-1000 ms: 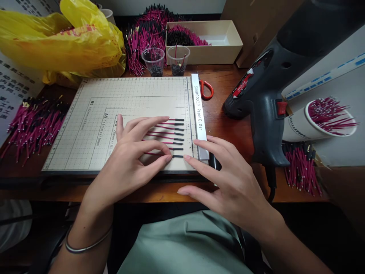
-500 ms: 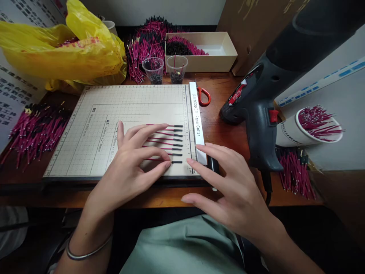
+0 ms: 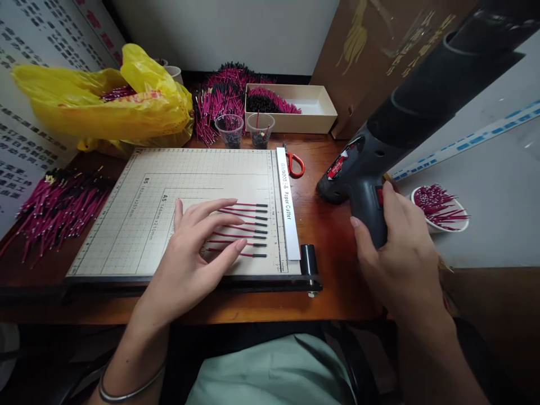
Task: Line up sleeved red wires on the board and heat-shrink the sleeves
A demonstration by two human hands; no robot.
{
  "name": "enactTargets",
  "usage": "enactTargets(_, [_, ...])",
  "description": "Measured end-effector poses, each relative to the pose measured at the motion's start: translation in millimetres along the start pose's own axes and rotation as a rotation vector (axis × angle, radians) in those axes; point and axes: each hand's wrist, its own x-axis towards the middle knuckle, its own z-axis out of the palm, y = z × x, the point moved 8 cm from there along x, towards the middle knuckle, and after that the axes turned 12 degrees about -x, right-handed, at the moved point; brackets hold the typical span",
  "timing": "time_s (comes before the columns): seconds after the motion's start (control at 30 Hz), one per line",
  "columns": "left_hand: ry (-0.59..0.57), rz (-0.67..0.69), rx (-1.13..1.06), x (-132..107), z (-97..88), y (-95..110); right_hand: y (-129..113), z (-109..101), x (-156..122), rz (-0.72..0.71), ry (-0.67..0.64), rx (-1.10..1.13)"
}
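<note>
My left hand (image 3: pixel 198 244) rests over the left part of the paper cutter board (image 3: pixel 139 225), its fingers spread apart and nothing gripped. Partly beneath those fingers lies a row of several red wires (image 3: pixel 248 223) with black sleeves on their right ends, side by side. My right hand (image 3: pixel 400 259) is around the handle of a dark grey heat gun (image 3: pixel 371 152), with the fingers by its red switch and the thumb on the near side. The gun stands nozzle up, tilted to the right. My palm hides part of its grip.
Two clear cups (image 3: pixel 260 130) stand behind the board, before a cream box (image 3: pixel 295 121) of wires. A yellow bag (image 3: pixel 126 118) sits back left, above a wire bundle (image 3: pixel 63 208). Orange-handled scissors (image 3: pixel 296 166) lie beside the cutter. A paper cup (image 3: pixel 447 225) holds wires at right.
My right hand has moved from beside the cutter's edge to the right, onto the heat gun's handle. My left thumb and fingers have drawn back slightly from the black sleeves. The view has shifted.
</note>
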Motion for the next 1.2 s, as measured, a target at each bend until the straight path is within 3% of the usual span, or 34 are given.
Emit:
enactTargets(0.27, [0.019, -0.024, -0.020, 2, -1.2, -4, 1, 4, 0, 0.064, -0.079, 0.058])
enactTargets(0.37, [0.051, -0.038, -0.044, 3, -3.0, -6, 0, -14, 10, 0.267, 0.082, 0.295])
enactTargets(0.4, [0.062, -0.042, -0.052, 3, -3.6, -7, 4, -16, 14, 0.393, 0.157, 0.513])
enactTargets(0.43, [0.070, -0.047, -0.059, 3, -3.9, -8, 8, -6, 19, 0.554, 0.158, 0.890])
enactTargets(0.47, [0.076, -0.051, -0.065, 3, -4.3, -9, 3, 14, 25, 0.718, 0.080, 1.366])
enactTargets(0.53, [0.085, -0.056, -0.074, 3, -5.2, -9, -37, 46, 39, 1.067, -0.246, 2.363])
enactTargets(0.6, [0.091, -0.062, -0.087, 3, -6.6, -9, -50, 49, 60, 1.152, -0.340, 2.692])
enactTargets(0.63, [0.096, -0.068, -0.097, 3, -7.3, -9, -61, 44, 70, 1.298, -0.359, 3.153])
enactTargets(0.7, [0.106, -0.081, -0.118, 2, -8.2, -10, -66, 37, 85, 1.627, -0.166, 3.799])
enactTargets(0.77, [0.125, -0.093, -0.141, 2, -8.8, -12, -67, 34, 92, 1.959, 0.226, 4.151])
enactTargets(0.8, [0.138, -0.096, -0.153, 2, -9.3, -13, -70, 34, 93, 2.025, 0.320, 4.178])
enactTargets(0.83, [0.158, -0.098, -0.166, 2, -10.2, -13, -75, 32, 92, 1.991, 0.266, 4.138])
enactTargets(0.87, [0.181, -0.099, -0.177, 3, -11.8, -13, -81, 31, 89, 1.875, 0.107, 4.009])
enactTargets(0.93, [0.233, -0.097, -0.185, 4, -16.9, -13, -91, 31, 80, 1.535, -0.186, 3.469])
enactTargets(0.97, [0.260, -0.099, -0.179, 5, -20.3, -12, -91, 31, 75, 1.370, -0.247, 3.128])
enactTargets(1.1, [0.344, -0.157, -0.153, 7, -33.6, -12, -82, 11, 68, 0.837, -0.278, 1.894])
enactTargets(1.2, [0.382, -0.227, -0.243, 7, -37.2, -20, -84, -6, 68, 0.530, -0.235, 1.461])
